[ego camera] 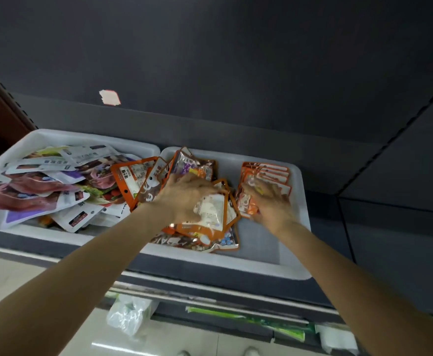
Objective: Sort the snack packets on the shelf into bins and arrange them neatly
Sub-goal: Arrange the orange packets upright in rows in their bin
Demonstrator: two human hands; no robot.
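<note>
Two hands are working in the right bin (296, 176): the left hand (184, 196) is gripping orange packets (210, 214) mid-bin, the right hand (272, 204) pinching one (246, 204) onto the far-right-corner row (266, 173), risking toppling it.

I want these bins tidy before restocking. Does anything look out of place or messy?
Yes. An orange packet lies across the rims between the left bin and the right bin. The left bin's white and purple packets are a jumbled heap, unlike the neat orange stack at the right hand.
</note>
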